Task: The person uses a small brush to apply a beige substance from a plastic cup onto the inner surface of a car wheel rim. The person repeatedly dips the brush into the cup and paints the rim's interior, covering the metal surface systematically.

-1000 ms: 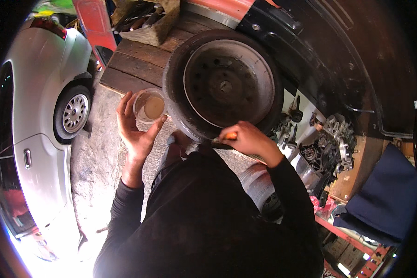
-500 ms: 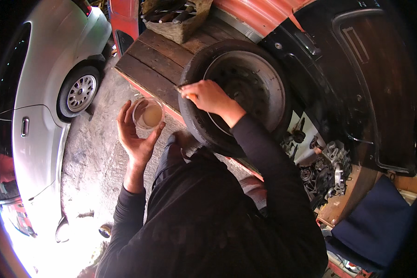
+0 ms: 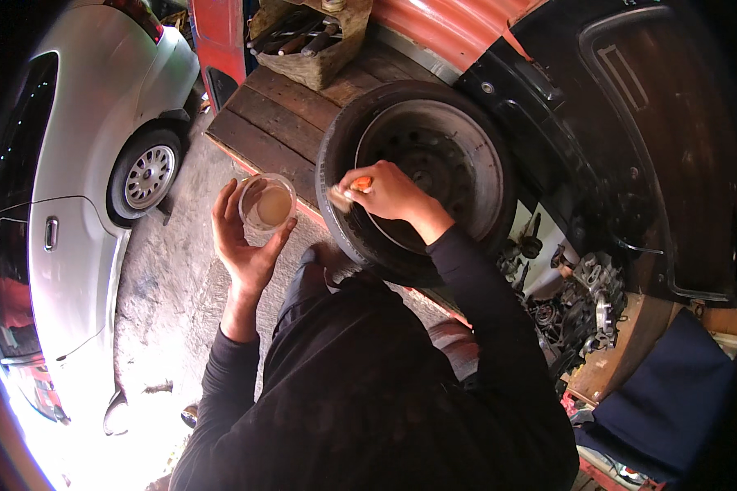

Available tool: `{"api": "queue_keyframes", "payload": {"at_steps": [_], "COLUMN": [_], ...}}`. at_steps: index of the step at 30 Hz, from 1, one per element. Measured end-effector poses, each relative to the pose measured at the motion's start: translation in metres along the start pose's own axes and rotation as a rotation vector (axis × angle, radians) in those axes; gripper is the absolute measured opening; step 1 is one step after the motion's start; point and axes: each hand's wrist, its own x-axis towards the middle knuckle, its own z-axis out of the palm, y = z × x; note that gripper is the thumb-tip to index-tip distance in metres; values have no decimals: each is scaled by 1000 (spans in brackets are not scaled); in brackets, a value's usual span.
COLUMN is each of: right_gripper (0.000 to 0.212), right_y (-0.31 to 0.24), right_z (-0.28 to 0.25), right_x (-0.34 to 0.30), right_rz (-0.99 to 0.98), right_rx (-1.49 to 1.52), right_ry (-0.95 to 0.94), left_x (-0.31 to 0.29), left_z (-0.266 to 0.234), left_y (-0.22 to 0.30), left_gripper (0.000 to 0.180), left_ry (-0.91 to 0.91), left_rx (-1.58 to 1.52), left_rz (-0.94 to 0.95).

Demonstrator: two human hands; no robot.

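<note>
A black tyre on a dark steel wheel lies on a wooden platform in front of me. My right hand rests on the tyre's left sidewall, closed around a small brush with an orange handle; its bristles touch the rubber. My left hand holds up a clear plastic cup with a pale brownish liquid in it, just left of the tyre.
A silver car stands at the left on the concrete floor. A worn bag of tools sits at the back of the platform. Dark car body panels lean at the right, with metal engine parts and a blue seat below.
My right hand has gone from the tyre's near edge up to its upper left, then slid down a little along the left sidewall. The cup has stayed about where it was.
</note>
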Motion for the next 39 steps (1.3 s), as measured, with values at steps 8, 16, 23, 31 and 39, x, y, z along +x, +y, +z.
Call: {"api": "queue_keyframes", "payload": {"at_steps": [8, 16, 23, 31, 39], "right_gripper": [13, 16, 19, 12, 14], "right_y": [14, 5, 42, 25, 7], "right_z": [13, -36, -5, 28, 4], "right_x": [-47, -82, -23, 18, -29], "right_rz": [90, 405, 354, -36, 252], "right_rx": [77, -54, 291, 210, 75], "right_ry": [69, -468, -379, 489, -90], "left_x": [-1, 4, 4, -8, -9], "left_z": [5, 11, 7, -4, -3], "left_y": [0, 0, 4, 3, 3], "left_gripper": [93, 93, 92, 93, 94], "left_ry": [-23, -51, -19, 16, 47], "left_rx": [0, 14, -14, 63, 41], "left_rz": [-21, 1, 3, -2, -28]}}
